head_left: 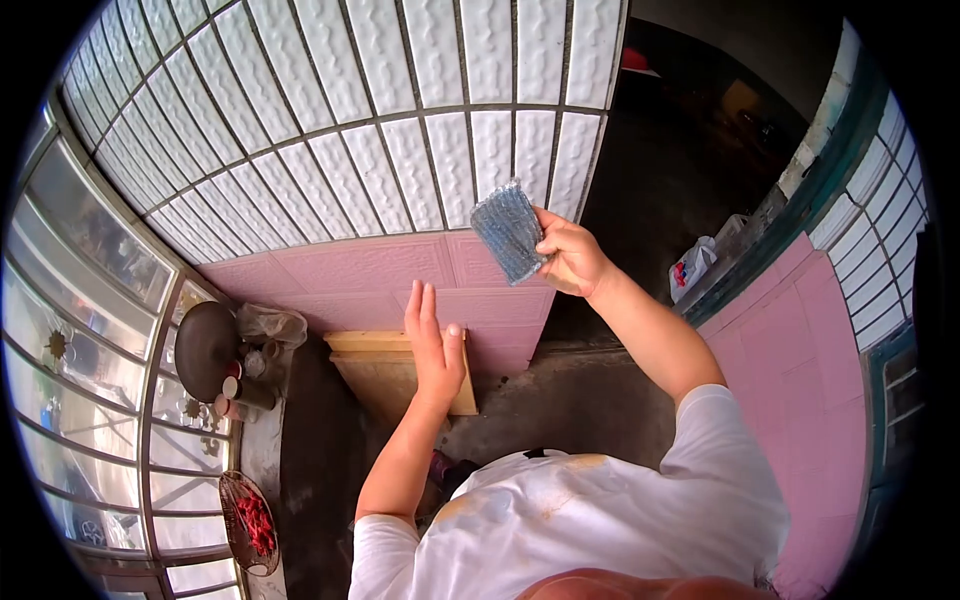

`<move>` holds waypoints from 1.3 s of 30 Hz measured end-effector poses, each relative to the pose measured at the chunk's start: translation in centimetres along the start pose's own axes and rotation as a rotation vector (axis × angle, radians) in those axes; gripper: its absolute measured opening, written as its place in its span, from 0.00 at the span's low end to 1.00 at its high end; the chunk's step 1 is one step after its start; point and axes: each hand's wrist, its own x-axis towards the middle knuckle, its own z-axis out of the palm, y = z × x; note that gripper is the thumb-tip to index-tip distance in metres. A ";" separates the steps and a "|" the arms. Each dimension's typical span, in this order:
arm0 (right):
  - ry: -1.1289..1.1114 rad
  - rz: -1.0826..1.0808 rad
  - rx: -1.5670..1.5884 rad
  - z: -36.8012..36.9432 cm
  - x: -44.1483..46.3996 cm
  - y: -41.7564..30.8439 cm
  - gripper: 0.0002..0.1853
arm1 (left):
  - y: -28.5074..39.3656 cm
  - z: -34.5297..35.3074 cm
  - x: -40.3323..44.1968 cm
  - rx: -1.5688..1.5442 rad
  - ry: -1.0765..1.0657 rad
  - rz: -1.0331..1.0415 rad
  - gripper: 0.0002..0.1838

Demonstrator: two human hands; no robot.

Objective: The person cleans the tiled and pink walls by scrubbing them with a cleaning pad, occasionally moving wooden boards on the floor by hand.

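Note:
A grey-blue scouring pad [508, 232] is pinched at its right edge between the thumb and fingers of my right hand [574, 256]. The pad is in front of the white tiled wall [440, 170], near its lower edge; whether it touches the tiles I cannot tell. Lower and to the left, my left hand [436, 348] is raised with fingers stretched out, holding nothing. Behind that hand are the pink wall panels [390, 265] and a wooden board [390, 372] leaning against them.
On the left ledge stand a dark round pan-like object [205, 352], jars [250, 393], a crumpled plastic bag [275, 325] and a basket [232, 490] of red items. A dark doorway [690, 130] opens at right, with a white bag [695, 268] beside it.

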 end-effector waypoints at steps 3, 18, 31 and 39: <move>-0.010 0.005 -0.043 1.3 -0.6 -0.1 0.31 | 3.7 1.9 3.5 -0.009 -0.005 0.249 0.30; -0.210 -0.229 0.123 7.3 6.7 -6.3 0.45 | 0.9 -3.4 24.2 0.254 0.501 0.489 0.29; 0.584 -1.228 -2.528 1.9 10.3 -14.7 0.41 | 1.2 -0.8 32.4 0.617 0.624 0.459 0.36; 0.585 -1.240 -2.546 1.9 10.5 -14.6 0.44 | -15.2 4.8 14.1 0.619 0.328 0.357 0.34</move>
